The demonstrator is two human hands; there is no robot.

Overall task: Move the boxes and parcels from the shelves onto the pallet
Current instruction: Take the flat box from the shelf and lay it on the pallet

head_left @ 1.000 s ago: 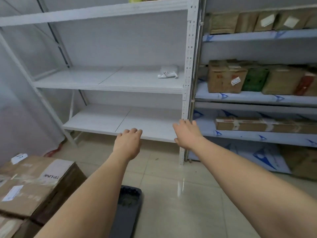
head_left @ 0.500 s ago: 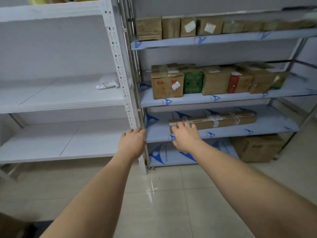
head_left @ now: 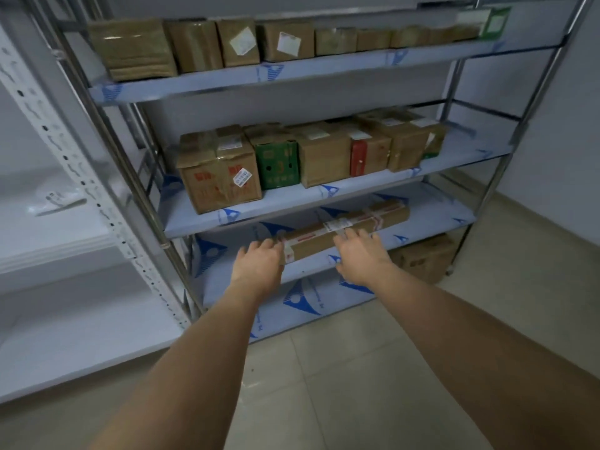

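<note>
Two bare hands are out at the third shelf point(head_left: 431, 206) of the metal rack, both at a long flat cardboard parcel point(head_left: 360, 226) lying on it at a slant. The left hand point(head_left: 259, 264) is at the parcel's near left end, fingers bent over the corner, though I can't tell if that grip has really closed on it. The right hand point(head_left: 360, 254) lies on top near the middle, fingers fairly straight, so no real grip there. The shelf above carries a row of boxes, with a big brown box point(head_left: 220, 172) next to a green box point(head_left: 281, 165). More brown boxes point(head_left: 207, 43) line the top shelf. One carton point(head_left: 425, 258) sits low at the bottom right.
</note>
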